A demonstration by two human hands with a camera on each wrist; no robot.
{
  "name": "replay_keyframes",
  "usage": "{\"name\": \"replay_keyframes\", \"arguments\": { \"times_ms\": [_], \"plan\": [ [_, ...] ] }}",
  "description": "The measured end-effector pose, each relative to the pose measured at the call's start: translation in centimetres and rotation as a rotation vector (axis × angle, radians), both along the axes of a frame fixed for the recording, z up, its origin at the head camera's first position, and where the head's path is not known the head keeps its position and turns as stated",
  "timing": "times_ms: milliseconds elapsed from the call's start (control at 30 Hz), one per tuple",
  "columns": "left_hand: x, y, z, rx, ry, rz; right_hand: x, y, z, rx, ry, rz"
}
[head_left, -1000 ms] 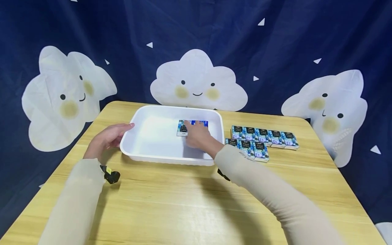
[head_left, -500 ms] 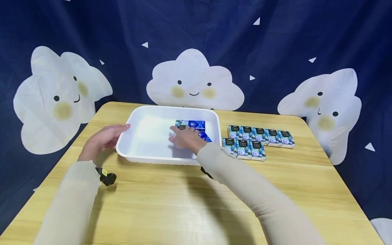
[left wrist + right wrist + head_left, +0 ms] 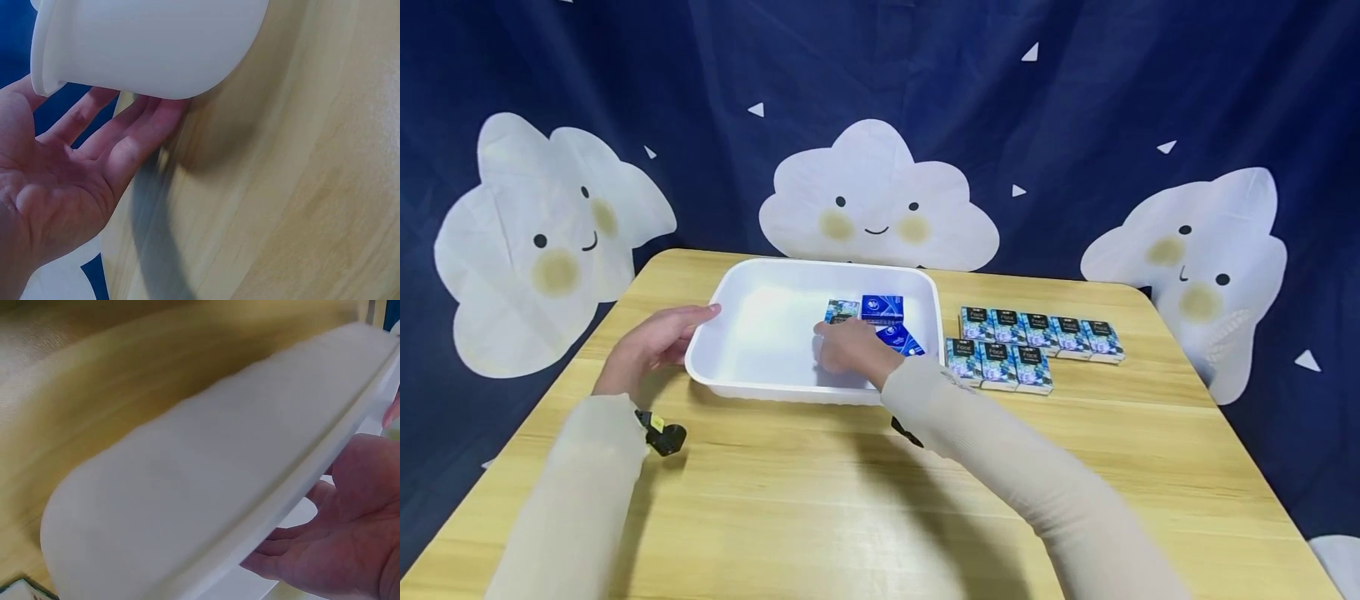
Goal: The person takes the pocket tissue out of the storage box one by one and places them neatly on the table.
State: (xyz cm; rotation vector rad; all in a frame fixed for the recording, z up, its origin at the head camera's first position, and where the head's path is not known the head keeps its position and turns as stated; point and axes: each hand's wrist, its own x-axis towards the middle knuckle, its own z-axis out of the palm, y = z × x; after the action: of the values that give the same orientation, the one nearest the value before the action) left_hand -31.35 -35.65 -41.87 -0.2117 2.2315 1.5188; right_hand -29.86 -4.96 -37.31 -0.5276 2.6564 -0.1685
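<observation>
A white plastic tray (image 3: 760, 333) stands on the wooden table. My left hand (image 3: 658, 342) holds its left end, thumb at the rim; the left wrist view shows the fingers (image 3: 134, 140) under the tray wall (image 3: 156, 44). Inside the tray, my right hand (image 3: 853, 346) grips the near part of a small floral packet (image 3: 842, 310), covering much of it. Two blue-faced packets (image 3: 882, 308) lie just right of that hand, the nearer one turned at an angle. In the right wrist view, the tray wall (image 3: 187, 469) hides the right fingertips.
Right of the tray, several floral packets marked "Face" form a far row (image 3: 1040, 332) and a shorter near row (image 3: 998, 365). The table (image 3: 790, 492) extends toward me. A dark blue cloud-print curtain (image 3: 1045, 108) hangs behind.
My right hand has moved left off a blue packet onto the floral one, which has shifted slightly toward me. The nearer blue packet is now uncovered. My left hand stays on the tray.
</observation>
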Motion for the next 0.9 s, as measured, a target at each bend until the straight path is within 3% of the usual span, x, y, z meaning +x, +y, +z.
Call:
{"name": "replay_keyframes", "arguments": {
  "times_ms": [167, 300, 600, 767, 900],
  "plan": [
    [0.1, 0.0, 0.1, -0.003, -0.002, 0.002, 0.9, 0.3, 0.4, 0.028, 0.003, 0.092],
    [0.1, 0.1, 0.2, -0.009, -0.004, 0.005, 1.5, 0.5, 0.8, 0.040, -0.060, 0.112],
    [-0.2, 0.1, 0.0, 0.031, -0.010, 0.001, 1.7, 0.4, 1.7, 0.056, -0.107, 0.217],
    [0.0, 0.1, 0.2, 0.036, -0.006, 0.008, 1.2, 0.5, 2.2, -0.063, -0.025, 0.135],
    [0.0, 0.1, 0.1, 0.036, -0.010, 0.009, 1.0, 0.9, 1.5, -0.119, 0.049, 0.046]
  ]
}}
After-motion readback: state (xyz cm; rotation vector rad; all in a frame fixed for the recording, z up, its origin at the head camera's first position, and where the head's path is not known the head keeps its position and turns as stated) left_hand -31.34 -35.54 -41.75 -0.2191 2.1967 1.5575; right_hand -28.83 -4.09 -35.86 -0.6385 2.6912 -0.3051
